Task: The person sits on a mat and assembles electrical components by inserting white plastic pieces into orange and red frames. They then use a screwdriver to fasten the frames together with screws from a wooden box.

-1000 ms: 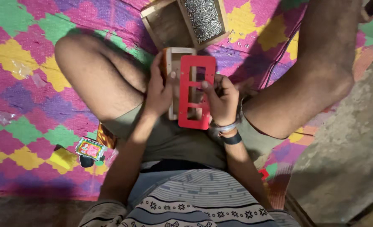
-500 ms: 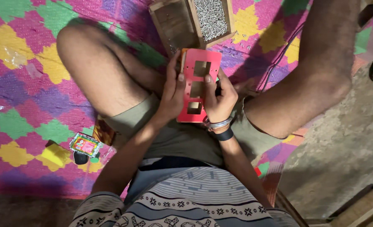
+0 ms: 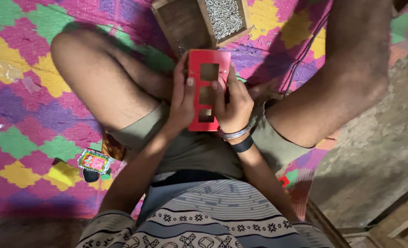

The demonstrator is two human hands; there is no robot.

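Two hands clamp one red plate (image 3: 207,92) with three square cut-outs: your left hand (image 3: 182,103) and right hand (image 3: 234,103) each grip a long edge. Beyond it sits a wooden tray (image 3: 181,23) of silver screws (image 3: 223,17).

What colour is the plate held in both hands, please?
Red, with three square cut-outs; the plate shows best in the head view.

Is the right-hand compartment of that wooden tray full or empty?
Full: the right compartment of the wooden tray is heaped with small silver screws. The left compartment looks nearly bare, only dark wood showing.
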